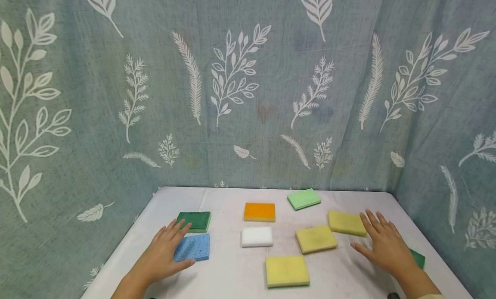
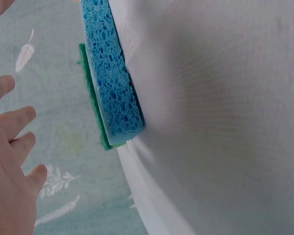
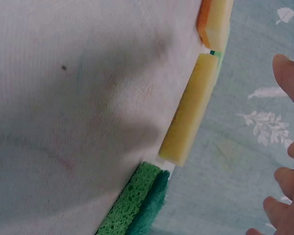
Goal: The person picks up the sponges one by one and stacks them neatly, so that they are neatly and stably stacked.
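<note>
In the head view the left hand (image 1: 160, 252) hovers with spread fingers at the left, partly covering a blue sponge (image 1: 198, 247) and a dark green sponge (image 1: 199, 220) behind it. The left wrist view shows a gap between this hand (image 2: 10, 166) and the porous blue sponge (image 2: 112, 78). At the right, the right hand (image 1: 385, 247) has its fingers extended and grips nothing. Its fingertips are near a yellow sponge (image 1: 345, 223); a green sponge (image 1: 418, 259) is mostly hidden behind the hand and wrist. That green sponge (image 3: 132, 205) shows a darker layer in the right wrist view.
Across the white-covered table (image 1: 228, 269) lie an orange-topped sponge (image 1: 259, 212), a white sponge block (image 1: 257, 237), a light green sponge (image 1: 304, 199) and two more yellow sponges, one central (image 1: 316, 239) and one in front (image 1: 287, 271). Leaf-patterned curtain (image 1: 252, 118) surrounds the table's back and sides.
</note>
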The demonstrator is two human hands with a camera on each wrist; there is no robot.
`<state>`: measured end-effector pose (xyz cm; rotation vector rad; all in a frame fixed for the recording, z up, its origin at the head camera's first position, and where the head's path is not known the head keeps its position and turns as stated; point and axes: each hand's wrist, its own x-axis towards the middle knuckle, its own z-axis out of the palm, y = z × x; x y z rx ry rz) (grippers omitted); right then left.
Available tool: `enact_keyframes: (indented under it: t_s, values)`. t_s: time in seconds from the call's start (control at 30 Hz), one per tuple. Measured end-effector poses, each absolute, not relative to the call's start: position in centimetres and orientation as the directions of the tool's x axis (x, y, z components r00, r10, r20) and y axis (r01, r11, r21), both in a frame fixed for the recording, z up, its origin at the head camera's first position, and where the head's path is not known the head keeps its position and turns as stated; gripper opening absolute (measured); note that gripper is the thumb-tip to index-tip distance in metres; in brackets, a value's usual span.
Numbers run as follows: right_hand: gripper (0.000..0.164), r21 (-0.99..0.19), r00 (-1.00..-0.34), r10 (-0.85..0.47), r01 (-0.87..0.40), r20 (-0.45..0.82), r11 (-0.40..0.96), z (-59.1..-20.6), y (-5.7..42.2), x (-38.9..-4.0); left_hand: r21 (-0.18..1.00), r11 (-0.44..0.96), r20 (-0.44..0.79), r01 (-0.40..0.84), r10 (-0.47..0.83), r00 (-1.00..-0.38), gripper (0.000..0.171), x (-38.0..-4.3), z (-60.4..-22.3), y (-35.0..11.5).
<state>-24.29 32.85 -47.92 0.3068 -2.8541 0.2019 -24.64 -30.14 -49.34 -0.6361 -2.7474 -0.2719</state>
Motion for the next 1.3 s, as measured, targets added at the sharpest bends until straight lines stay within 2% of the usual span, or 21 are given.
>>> enact_keyframes:
  t_s: [0.37, 0.77, 0.87, 1.07, 1.3]
  values:
    - [0.098, -0.096, -0.963, -0.173, -0.196, 0.206, 0.976, -48.9, 32.7, -24.6, 0.117, 0.881, 0.315, 0.458, 0.404, -0.859, 0.097, -25.0, -49.6, -30.0]
    - [0.094, -0.103, -0.954, -0.2, -0.228, 0.225, 0.968, -48.6, 32.1, -24.0, 0.081, 0.884, 0.295, 0.46, 0.42, -0.859, 0.086, -25.5, -49.9, -30.2]
    - [0.084, -0.117, -0.924, -0.241, -0.285, 0.296, 0.951, -48.5, 31.7, -23.8, 0.075, 0.887, 0.285, 0.455, 0.419, -0.862, 0.086, -25.6, -49.9, -30.1]
    - [0.05, -0.18, -0.854, -0.252, -0.365, 0.455, 0.913, -48.6, 30.2, -23.6, 0.105, 0.908, 0.212, 0.405, 0.377, -0.902, 0.084, -25.4, -49.7, -29.9]
    - [0.042, -0.326, -0.899, -0.207, -0.343, 0.386, 0.881, -49.6, 28.5, -22.8, 0.143, 0.94, 0.103, 0.309, 0.296, -0.949, 0.074, -25.0, -50.0, -30.4]
